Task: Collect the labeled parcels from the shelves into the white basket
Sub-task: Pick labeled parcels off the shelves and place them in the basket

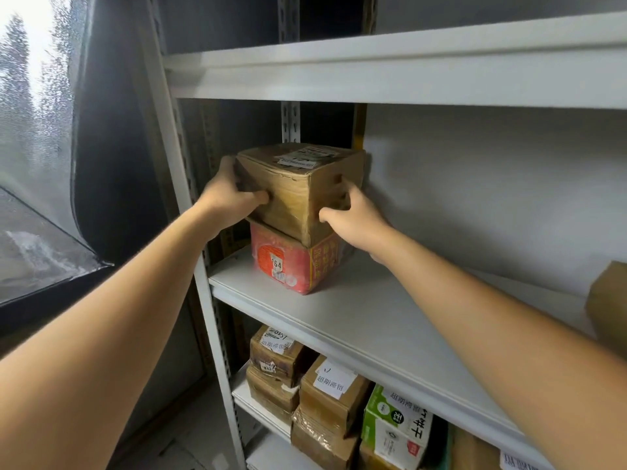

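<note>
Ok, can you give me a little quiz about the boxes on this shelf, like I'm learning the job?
1. True or false: the brown box lies underneath the red box.
2. Which number is printed on the sticker of the red box? A) 164 B) 512 C) 38
3. Fill in: the brown box is held by ____ hand(s).

Key:
1. False, the brown box is on top.
2. A
3. Two: the left hand and the right hand grip its sides.
</note>
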